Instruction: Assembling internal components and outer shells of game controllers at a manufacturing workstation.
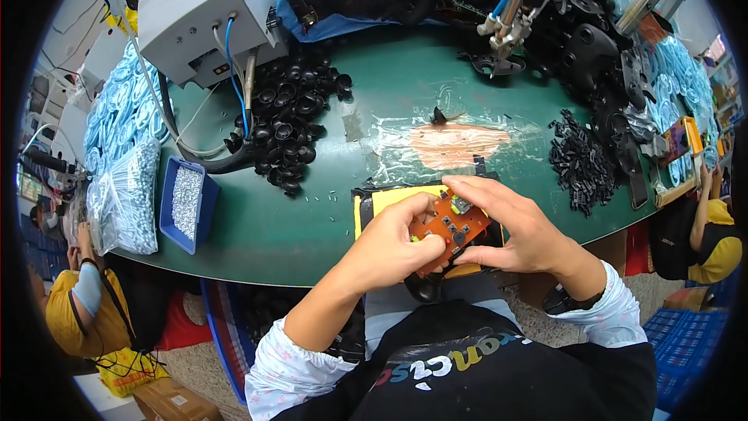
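An orange-brown circuit board (450, 229) with small black buttons and green-and-silver parts is held over the table's near edge. My left hand (392, 243) pinches its left side, with the thumb on top. Around the board's right end curve the thumb and fingers of my right hand (518, 228); their exact contact is partly hidden. Below the hands, a rounded black part (423, 288) shows in front of my lap. Under the board lies a yellow pad with black edges (387, 199).
Black cup-shaped parts (290, 109) are heaped left of centre, by a grey machine (204, 19). A blue bin (204, 214) holds small metal pieces. Small black pieces (583, 164) lie in a pile at right. A metal machine head (502, 35) hangs over the far side.
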The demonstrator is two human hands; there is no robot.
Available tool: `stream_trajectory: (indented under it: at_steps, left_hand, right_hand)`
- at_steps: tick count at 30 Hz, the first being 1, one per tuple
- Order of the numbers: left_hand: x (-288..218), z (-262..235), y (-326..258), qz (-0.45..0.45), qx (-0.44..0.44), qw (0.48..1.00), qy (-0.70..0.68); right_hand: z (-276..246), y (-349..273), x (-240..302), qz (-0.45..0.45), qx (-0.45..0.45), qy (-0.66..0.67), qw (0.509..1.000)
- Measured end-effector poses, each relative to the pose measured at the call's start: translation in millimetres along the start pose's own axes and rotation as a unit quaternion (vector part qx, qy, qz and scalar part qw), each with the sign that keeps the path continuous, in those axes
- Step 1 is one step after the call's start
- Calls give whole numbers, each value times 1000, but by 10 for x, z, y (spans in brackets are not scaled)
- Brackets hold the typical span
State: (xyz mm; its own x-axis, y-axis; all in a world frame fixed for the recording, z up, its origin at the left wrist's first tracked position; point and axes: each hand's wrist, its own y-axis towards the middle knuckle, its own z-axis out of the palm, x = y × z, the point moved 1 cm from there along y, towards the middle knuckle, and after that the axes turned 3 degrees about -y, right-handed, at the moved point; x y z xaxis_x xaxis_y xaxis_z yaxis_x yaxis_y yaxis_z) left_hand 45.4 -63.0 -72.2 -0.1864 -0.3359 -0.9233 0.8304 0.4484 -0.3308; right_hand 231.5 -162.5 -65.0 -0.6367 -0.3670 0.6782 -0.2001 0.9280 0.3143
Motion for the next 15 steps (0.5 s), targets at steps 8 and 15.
stream_trajectory:
  at_steps: [8, 15]
  left_hand:
    - [-147, -52, -28, -4, -36, 984, 172]
    - [182, -220, -588, 207, -120, 908, 344]
  right_hand:
    - [-94, 153, 42, 154, 8, 218, 964]
    - [91, 75, -107, 252, -175, 371, 876]
